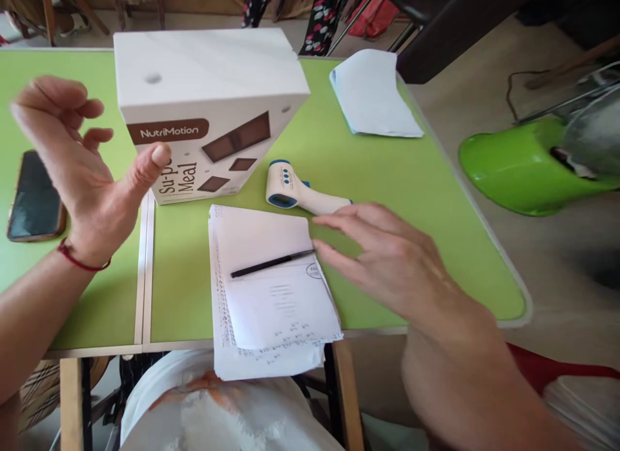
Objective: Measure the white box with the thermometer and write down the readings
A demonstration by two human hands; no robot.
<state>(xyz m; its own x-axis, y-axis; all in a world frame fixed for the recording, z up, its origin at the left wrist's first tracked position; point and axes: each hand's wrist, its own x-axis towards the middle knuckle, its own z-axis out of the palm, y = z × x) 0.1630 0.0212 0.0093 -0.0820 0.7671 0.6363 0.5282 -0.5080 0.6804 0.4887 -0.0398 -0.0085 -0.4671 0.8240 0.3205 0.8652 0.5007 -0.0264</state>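
A white box (203, 76) with brown "NutriMotion" lettering stands upright on the green table. My left hand (92, 160) is raised in front of its left side, fingers apart and holding nothing; whether the thumb touches the box I cannot tell. A white and blue infrared thermometer (295, 189) lies just right of the box, its handle end near the fingertips of my right hand (382, 251). That hand hovers over the table with its fingers apart and nothing in them. Closer to me lies a stack of written papers (281, 309), with a black pen (271, 263) resting across it.
The green table (411, 179) has a metal seam left of the papers. A phone (36, 199) lies at the left, and folded white sheets (375, 95) at the far right. A green stool (513, 167) stands on the floor beyond the right edge. The papers overhang the near edge.
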